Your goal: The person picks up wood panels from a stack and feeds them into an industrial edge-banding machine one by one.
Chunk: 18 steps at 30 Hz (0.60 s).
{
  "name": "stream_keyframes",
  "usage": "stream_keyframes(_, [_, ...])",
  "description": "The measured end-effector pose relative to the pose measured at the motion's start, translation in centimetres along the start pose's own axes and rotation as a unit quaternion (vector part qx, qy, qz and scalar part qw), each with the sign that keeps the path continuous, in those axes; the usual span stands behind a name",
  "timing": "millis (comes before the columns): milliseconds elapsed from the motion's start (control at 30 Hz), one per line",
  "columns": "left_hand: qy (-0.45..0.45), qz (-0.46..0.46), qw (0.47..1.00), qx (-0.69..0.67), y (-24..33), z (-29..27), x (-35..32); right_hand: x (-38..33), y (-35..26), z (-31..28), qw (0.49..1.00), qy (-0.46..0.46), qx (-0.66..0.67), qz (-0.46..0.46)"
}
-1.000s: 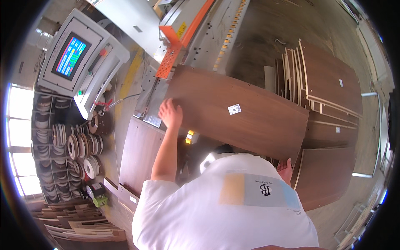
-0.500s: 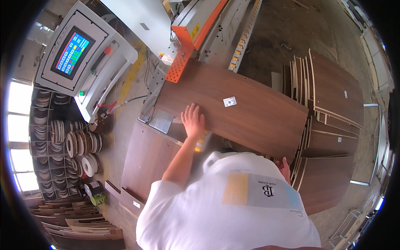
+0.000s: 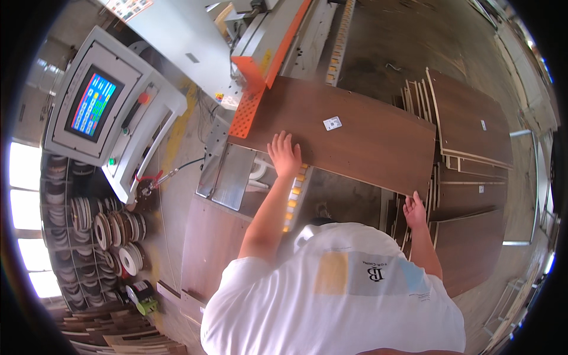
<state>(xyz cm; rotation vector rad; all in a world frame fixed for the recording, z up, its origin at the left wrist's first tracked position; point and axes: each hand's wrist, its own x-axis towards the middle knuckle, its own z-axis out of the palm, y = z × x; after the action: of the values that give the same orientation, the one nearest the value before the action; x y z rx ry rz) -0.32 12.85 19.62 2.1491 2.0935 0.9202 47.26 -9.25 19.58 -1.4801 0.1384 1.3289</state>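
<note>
A dark brown wooden board (image 3: 367,136) with a white label lies flat, its far left part beneath an orange perforated guard (image 3: 242,115) of the machine. My left hand (image 3: 285,155) rests on the board's near edge, palm down with the fingers stretched out. At the near right corner, my right hand (image 3: 415,210) grips the board's edge, fingers partly curled; some of them are hidden. Just below my left hand runs a strip of yellow rollers (image 3: 291,204). A bare metal plate (image 3: 235,177) sits beside it, left of my forearm.
A control panel (image 3: 93,103) with a lit screen stands at the left. Several brown boards (image 3: 473,121) are stacked at the right. Rolls of edge banding (image 3: 131,259) fill a rack at the left. Another brown panel (image 3: 210,245) lies low, left of my left arm.
The board has shifted away from me, uncovering more of the metal plate and rollers. Both hands have moved forward with it, and my right forearm has come into sight.
</note>
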Motion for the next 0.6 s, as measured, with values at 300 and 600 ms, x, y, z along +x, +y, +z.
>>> stream_keyframes(300, [-0.096,0.064,0.978,-0.171,6.9,-1.9,-0.7,3.1,-2.0,1.7,0.996,-0.055,-0.029,-0.061])
stream_keyframes(600, [-0.399,-0.087,0.853,-0.325,10.9,-3.2,-13.8,5.6,-5.7,-2.9,0.997,0.006,-0.031,-0.068])
